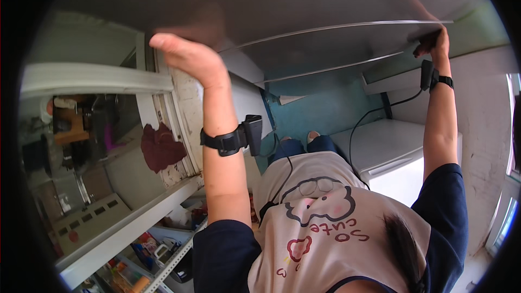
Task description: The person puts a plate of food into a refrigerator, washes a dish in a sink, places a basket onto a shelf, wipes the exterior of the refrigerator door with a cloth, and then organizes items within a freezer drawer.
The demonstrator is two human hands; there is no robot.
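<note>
A large, dark glossy panelled front [252,4], possibly a refrigerator or cabinet, fills the top of the view. Pale strips cross it. My left hand [195,59] is raised at its left side, thumb outward; the other fingers are largely hidden. Near the right end, my right hand [439,44] is bent against or close to the panel's edge, its fingers in shadow. Whether either hand grips the panel cannot be told. Black straps with small devices circle both wrists, the left one [232,138] and the right one [437,81]. Cables run from them.
A white low appliance or cabinet [382,146] stands right of my legs, on a blue-green floor [325,106]. Left are a window-like frame [97,79], a maroon cloth [162,148] and a shelf rail [134,224] above bins of goods. A pale wall [476,130] is at right.
</note>
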